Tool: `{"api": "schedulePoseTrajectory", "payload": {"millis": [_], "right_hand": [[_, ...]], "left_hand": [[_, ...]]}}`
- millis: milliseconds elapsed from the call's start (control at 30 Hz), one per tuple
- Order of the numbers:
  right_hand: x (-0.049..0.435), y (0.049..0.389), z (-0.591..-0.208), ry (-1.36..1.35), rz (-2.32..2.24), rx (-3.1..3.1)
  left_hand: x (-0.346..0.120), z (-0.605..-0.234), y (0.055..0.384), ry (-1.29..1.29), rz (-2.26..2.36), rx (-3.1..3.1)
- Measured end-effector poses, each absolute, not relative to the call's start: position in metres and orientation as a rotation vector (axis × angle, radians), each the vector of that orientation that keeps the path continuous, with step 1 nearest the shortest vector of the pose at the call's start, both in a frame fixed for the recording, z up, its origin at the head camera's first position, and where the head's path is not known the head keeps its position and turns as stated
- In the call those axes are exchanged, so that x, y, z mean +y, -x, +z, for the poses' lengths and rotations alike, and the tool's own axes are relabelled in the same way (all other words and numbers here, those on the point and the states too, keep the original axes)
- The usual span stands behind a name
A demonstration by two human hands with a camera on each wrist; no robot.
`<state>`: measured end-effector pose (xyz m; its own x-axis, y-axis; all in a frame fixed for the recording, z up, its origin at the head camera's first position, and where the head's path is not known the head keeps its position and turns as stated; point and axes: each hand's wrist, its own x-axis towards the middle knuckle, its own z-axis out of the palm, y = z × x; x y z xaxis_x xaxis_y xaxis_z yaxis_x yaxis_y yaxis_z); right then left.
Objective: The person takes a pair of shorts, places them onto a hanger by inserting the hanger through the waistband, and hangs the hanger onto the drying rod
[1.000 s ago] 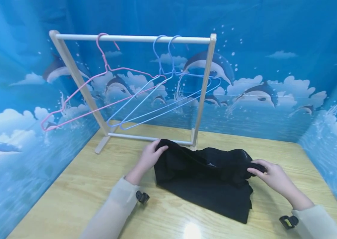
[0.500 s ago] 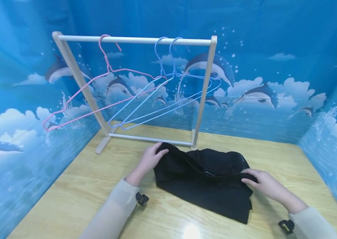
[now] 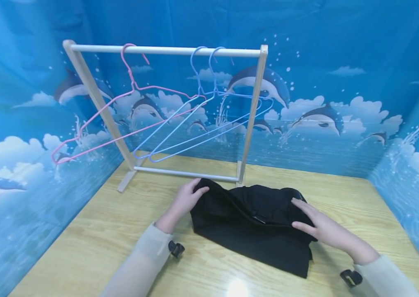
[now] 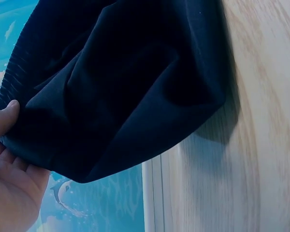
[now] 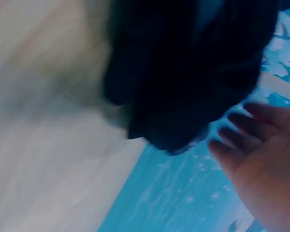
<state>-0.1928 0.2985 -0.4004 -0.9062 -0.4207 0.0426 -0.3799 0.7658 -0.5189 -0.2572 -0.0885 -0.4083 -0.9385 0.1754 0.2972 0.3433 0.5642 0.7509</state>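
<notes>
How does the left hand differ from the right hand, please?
The left hand pinches an edge of the black garment; the right hand grips nothing, its thumb spread from its fingers. The left hand is at the garment's left end, the right hand at the right end. Both extend from pale sleeves.

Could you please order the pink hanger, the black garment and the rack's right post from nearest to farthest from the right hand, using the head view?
From the right hand:
1. Black garment, immediately to its left.
2. Rack's right post, farther back, to the left.
3. Pink hanger, hanging farther left still.
</notes>
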Motion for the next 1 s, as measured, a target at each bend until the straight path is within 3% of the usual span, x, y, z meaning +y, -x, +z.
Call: {"api": "schedulePoseTrajectory", "payload": {"millis": [333,1000], "right_hand": [[0.255,0.193,-0.355,0.633,-1.074,2.877],[0.11,0.204,-0.299,0.837,-1.375,2.519]], "left_hand": [[-0.086,-0.408,0.255,0.432,-1.328,-2.608],[-0.085,-0.412,0.253,0.43,-1.329,-2.595]]}}
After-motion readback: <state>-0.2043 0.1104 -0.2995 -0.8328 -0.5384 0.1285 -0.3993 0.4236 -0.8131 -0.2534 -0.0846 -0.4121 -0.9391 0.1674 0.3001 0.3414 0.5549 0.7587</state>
